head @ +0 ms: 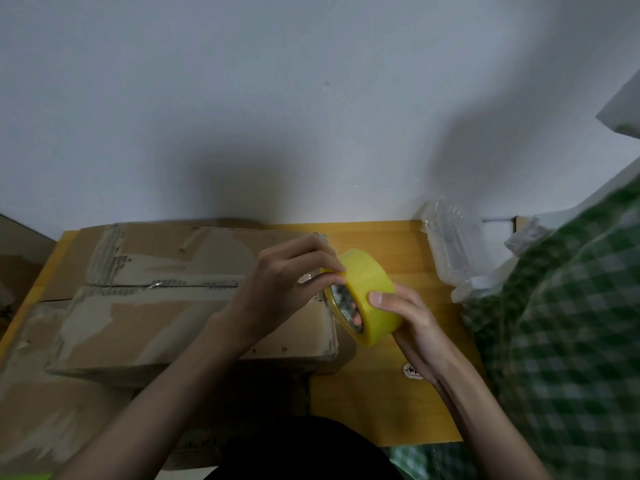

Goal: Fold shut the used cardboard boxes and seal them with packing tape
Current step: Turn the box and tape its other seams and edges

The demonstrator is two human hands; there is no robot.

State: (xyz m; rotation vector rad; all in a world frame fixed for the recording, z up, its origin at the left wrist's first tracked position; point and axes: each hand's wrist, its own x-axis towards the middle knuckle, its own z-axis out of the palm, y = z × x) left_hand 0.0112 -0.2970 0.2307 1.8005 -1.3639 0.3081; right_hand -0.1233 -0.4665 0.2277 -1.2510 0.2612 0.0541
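On the left of the yellow wooden worktop (408, 244) lies a worn brown cardboard box (166, 303), its top flaps folded down flat, the paper skin torn off in pale strips along the centre seam. More brown cardboard (52, 410) sits nearer and lower at the left. Over the box's right end the left hand (287, 282) reaches across, fingers curled, fingertips pinching at the upper edge of a roll of yellow packing tape (367, 296); a glint of clear film shows just under those fingers, though whether that is a loose tape end I cannot tell. The roll stands on edge just off the box's right side, above the worktop, its hole facing left. The right hand (408, 320) grips it from the right and near side, thumb laid across the yellow outer band. Farther right, by the white wall (311, 98), is a crumpled clear plastic bag (453, 247), and beyond it green-and-white checked cloth (571, 341).
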